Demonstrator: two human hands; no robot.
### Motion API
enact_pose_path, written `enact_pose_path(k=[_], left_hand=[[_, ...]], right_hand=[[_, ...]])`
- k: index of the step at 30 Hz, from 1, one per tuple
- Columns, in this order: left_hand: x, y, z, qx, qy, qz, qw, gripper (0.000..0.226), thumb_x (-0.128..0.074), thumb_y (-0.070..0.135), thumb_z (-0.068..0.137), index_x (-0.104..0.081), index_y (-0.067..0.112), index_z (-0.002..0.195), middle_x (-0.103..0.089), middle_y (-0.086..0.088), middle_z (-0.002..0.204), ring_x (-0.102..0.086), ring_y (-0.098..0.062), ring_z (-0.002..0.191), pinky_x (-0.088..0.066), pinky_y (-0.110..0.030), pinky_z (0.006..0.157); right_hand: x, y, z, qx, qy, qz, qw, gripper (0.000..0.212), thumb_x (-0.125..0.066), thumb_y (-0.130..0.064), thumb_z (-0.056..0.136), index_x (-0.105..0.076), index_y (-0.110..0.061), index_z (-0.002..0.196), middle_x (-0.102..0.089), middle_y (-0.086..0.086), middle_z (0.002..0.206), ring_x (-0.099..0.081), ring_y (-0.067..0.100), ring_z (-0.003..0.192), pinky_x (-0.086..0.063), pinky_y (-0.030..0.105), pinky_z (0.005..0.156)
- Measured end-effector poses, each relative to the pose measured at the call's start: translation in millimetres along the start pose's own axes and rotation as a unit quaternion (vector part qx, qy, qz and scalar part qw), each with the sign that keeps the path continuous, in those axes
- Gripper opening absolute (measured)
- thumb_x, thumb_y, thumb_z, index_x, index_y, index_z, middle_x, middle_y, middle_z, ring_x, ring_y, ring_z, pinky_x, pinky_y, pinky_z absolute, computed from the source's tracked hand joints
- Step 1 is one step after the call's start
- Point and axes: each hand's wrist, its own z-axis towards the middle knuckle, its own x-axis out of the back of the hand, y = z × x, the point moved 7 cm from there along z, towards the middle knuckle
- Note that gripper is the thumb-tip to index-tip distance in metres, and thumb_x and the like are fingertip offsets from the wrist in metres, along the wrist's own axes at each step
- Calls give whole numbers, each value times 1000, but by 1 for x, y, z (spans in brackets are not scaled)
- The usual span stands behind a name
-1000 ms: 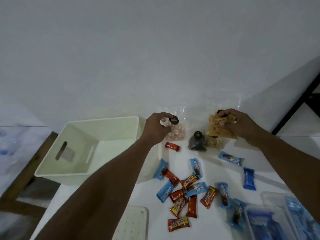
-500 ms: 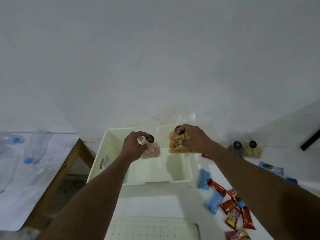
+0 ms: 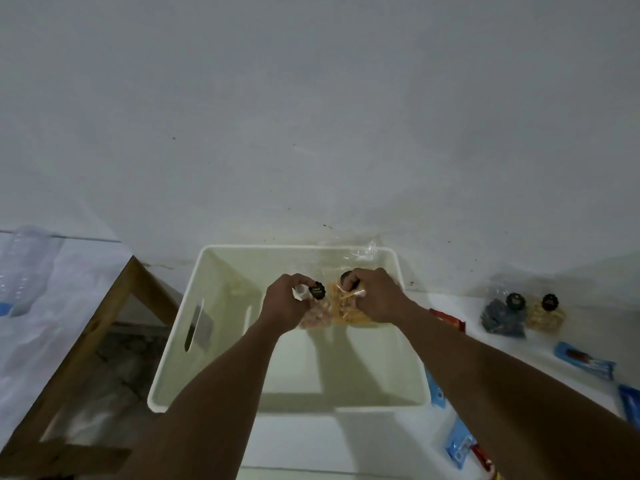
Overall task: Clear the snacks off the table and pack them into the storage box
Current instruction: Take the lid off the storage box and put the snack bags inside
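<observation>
A cream storage box [image 3: 207,403] stands open against the wall, its floor bare where it shows. My left hand [image 3: 285,306] grips a clear bag of pink snacks [image 3: 313,315] with a black sticker, held inside the box above its floor. My right hand [image 3: 375,296] grips a clear bag of orange snack sticks [image 3: 341,306] right beside it, also inside the box. On the white table to the right lie a dark snack bag [image 3: 502,318] and a yellow snack bag [image 3: 545,315], plus several blue wrapped candies [image 3: 585,360] and a red one [image 3: 448,320].
A wooden table frame [image 3: 90,327] with plastic sheeting and an empty plastic bottle [image 3: 24,268] stands to the left of the box. The white wall rises just behind the box. More blue wrappers [image 3: 459,445] lie at the box's right front corner.
Both hands have carried their bags from the table's back over to the box and lowered them inside it. My view has swung left, centring the box.
</observation>
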Motion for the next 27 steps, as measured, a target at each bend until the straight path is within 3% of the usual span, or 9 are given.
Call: enact_pose_path(k=[2,6,9,11,12,14,20,24,27], left_hand=[[-8,-8,8,8,3,-10,1000,36,-73,1,73,-73,29,97,-62,0,98,-61,-17,95,-45,-23,82],[-17,-12,16,5,11,-13,1000,40,-66,-5,76,-73,21,105,-62,5,103,-63,-19,104,-46,-24,91],[-20,-4,14,-7,-24,-25,999,40,-61,-8,76,-73,16,105,-57,15,90,-57,-14,99,-44,-21,84],[-27,-5,13,-20,-60,12,998,43,-59,1,78,-69,26,112,-65,3,106,-53,-25,120,-38,-19,90],[-31,-9,14,-8,-77,34,996,47,-59,6,81,-64,30,121,-64,1,122,-39,-29,137,-34,-22,98],[-31,-16,10,31,-95,70,993,55,-58,10,85,-54,31,136,-55,1,141,-13,-34,149,-31,-32,110],[2,28,-6,50,-10,114,992,50,-65,28,85,-54,30,134,-34,-11,135,-53,-36,118,-49,-41,101],[8,97,-25,-44,28,62,997,36,-68,24,86,-63,26,122,-48,-8,125,-63,-26,98,-50,-37,96],[-5,154,-42,-105,52,34,993,25,-66,28,85,-68,29,110,-60,4,103,-63,-14,79,-52,-35,90]], right_hand=[[-6,11,10,-23,-2,-4,1000,35,-62,14,71,-71,-14,90,-68,-6,101,-63,13,96,-44,6,71],[-11,24,23,-67,-6,-32,997,26,-70,-8,79,-68,-21,101,-67,-3,105,-62,18,95,-45,23,75],[-8,28,25,-104,-5,-33,994,28,-70,-18,82,-65,-20,109,-65,1,113,-61,22,103,-48,28,83],[-4,25,20,-124,4,-28,992,31,-69,-25,80,-63,-23,110,-64,4,115,-61,26,106,-51,35,88],[-1,22,17,-129,12,-32,991,33,-68,-29,78,-61,-26,110,-63,7,116,-60,28,107,-53,38,89],[7,14,9,-133,29,-40,990,38,-66,-29,77,-58,-27,114,-57,13,120,-60,31,107,-54,39,89],[56,-17,-29,-106,68,-19,992,29,-62,-20,78,-59,-22,106,-53,15,119,-66,32,85,-54,32,75],[107,-21,-70,-66,103,-16,992,23,-63,-20,84,-63,-21,107,-53,8,123,-60,20,86,-44,21,69],[146,-1,-101,-49,111,-10,993,19,-65,-20,86,-65,-21,105,-55,4,119,-55,14,85,-34,10,60]])
